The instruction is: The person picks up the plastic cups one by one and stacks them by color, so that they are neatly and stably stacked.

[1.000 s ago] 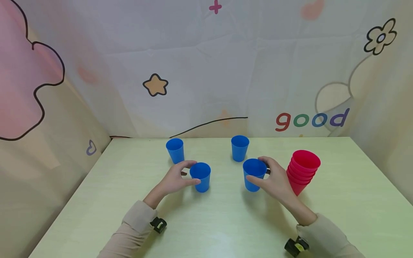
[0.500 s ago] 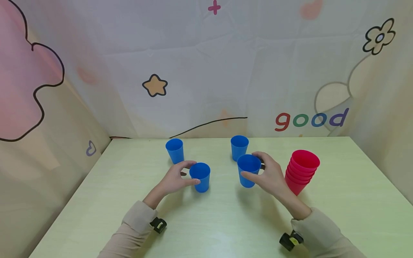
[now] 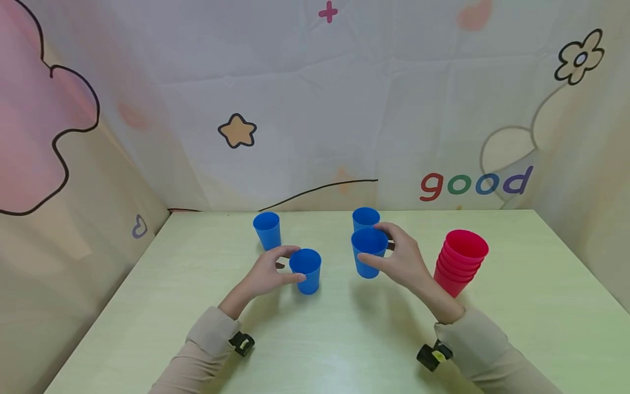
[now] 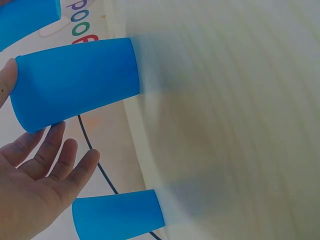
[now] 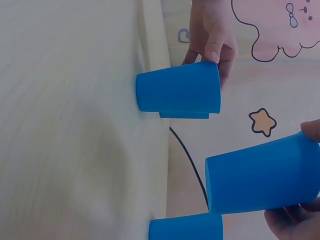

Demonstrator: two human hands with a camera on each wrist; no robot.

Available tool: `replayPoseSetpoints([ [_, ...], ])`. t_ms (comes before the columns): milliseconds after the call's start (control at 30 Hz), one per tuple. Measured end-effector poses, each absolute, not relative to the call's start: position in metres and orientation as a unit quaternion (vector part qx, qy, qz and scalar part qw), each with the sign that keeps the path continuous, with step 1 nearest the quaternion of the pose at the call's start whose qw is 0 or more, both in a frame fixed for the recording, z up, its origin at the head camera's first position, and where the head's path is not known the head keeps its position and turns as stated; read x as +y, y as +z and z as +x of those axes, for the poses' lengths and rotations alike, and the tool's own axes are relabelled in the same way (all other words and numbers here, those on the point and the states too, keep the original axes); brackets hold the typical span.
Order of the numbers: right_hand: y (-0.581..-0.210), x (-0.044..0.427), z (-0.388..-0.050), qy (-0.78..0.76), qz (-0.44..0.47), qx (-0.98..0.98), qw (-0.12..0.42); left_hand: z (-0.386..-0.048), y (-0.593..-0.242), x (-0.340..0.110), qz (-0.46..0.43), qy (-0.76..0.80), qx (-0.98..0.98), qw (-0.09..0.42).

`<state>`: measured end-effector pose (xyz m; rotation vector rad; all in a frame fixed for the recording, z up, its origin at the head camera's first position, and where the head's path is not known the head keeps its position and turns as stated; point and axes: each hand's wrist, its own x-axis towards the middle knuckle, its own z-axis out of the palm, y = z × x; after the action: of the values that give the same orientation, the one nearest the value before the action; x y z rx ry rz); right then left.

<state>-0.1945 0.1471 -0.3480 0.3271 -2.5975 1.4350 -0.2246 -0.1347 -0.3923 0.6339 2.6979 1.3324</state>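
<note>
One blue cup (image 3: 369, 246) is up in my right hand (image 3: 406, 260), thumb on the near side, fingers round the far side, its base off the table (image 3: 295, 350)! Over on my left hand (image 3: 266, 273), thumb and fingertips pinch a second cup (image 3: 307, 271) near the rim, and that one stands upright on the tabletop. I'd call it midway: a single cup lifted, no blue ones nested, four apart, while the red stack (image 3: 461, 262) already sits cup inside cup. Now outward: my raised cup lies left of my right palm and partly hides the back right cup (image 3: 366, 216); the back left cup (image 3: 268, 231) waits beyond my left fingers, untouched. Those reds lean off to the right, well outside my grip.
</note>
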Motion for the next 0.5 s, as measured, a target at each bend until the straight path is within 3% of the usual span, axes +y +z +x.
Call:
replayPoseSetpoints([
  [500,-0.327,0.126,-0.209,0.502,0.154,-0.849,0.055,-0.226,-0.391,-0.133,0.197,0.424,0.884,0.028],
])
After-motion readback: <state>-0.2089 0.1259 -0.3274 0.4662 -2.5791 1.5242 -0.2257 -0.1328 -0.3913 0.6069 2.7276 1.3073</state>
